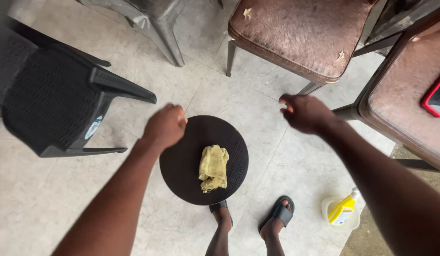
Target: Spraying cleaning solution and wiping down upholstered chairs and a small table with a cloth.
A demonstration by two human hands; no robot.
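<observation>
A small round dark wooden stool top stands on the tiled floor below me, with a crumpled yellow cloth lying on its middle. My left hand hovers over the stool's upper left rim, fingers curled closed, nothing seen in it. My right hand is raised to the right of the stool, above the floor, fingers also curled with nothing visible inside. Neither hand touches the cloth. My feet in dark sandals stand just below the stool.
A black plastic chair lies tipped at left. A brown padded chair stands ahead, another brown seat at right carries a red-cased phone. A yellow spray bottle sits in a white bowl at lower right. A grey chair leg stands at the top.
</observation>
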